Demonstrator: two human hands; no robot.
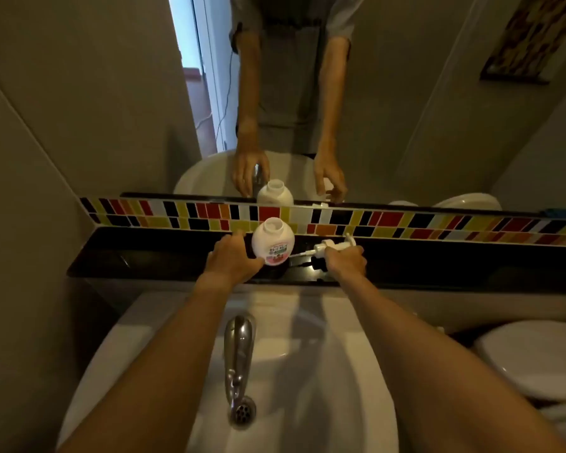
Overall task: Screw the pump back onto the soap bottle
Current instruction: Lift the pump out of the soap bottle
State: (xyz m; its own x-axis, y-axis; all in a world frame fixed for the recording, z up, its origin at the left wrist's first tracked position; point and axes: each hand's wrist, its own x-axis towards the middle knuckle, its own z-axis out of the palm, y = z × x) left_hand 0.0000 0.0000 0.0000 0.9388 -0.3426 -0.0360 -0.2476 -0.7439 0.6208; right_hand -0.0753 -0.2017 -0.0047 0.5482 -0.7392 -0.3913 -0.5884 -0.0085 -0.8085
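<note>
On the black ledge (144,261) behind the sink (307,371), the soap bottle (273,240) stood upright with its neck open. The left hand (231,261) cupped the bottle's left side, fingers spread against it rather than closed round it. The right hand (347,259) was closed on the pump (329,248), which lay tilted just right of the bottle, its tube pointing toward the bottle's base. To seat the pump well, the tube would need lifting above the neck, lowering straight in, and the collar turning while the left hand steadied the bottle. The pump was well clear of the neck.
</note>
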